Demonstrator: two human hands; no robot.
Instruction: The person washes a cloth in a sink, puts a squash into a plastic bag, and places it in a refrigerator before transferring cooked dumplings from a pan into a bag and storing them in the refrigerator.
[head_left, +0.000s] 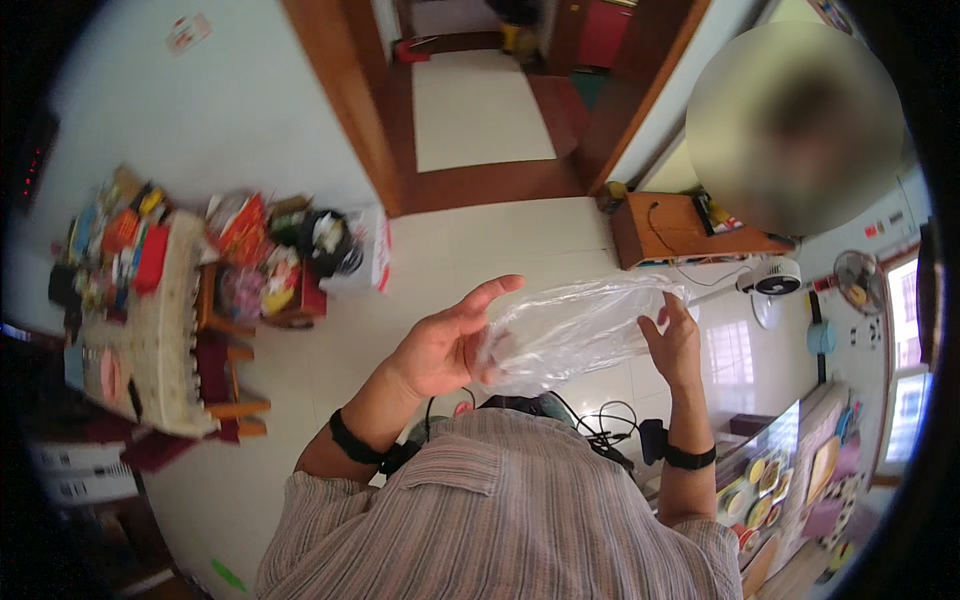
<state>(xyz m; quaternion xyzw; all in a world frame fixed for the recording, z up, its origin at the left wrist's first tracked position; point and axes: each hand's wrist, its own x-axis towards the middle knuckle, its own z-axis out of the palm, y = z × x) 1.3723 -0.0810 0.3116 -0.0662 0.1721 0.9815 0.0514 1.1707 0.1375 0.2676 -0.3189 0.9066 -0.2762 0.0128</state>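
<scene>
A clear, crinkled plastic bag (574, 334) is stretched between my two hands in front of my chest, above the tiled floor. My left hand (442, 341) has the bag's left end against its curled lower fingers, while its thumb points up and away. At the other end, my right hand (673, 341) holds the film near the raised fingertips. Its thumb and fingers are partly spread. The film hides some of the left fingertips. Both forearms wear black straps, and black cables (607, 427) hang below the bag.
At left, a cloth-covered table (169, 352) is loaded with packages, with wooden chairs (232, 409) beside it. A wooden cabinet (660, 229) and a white fan (776, 277) stand ahead right. Dishes of food (759, 510) sit on the glass table at right. A doorway opens ahead.
</scene>
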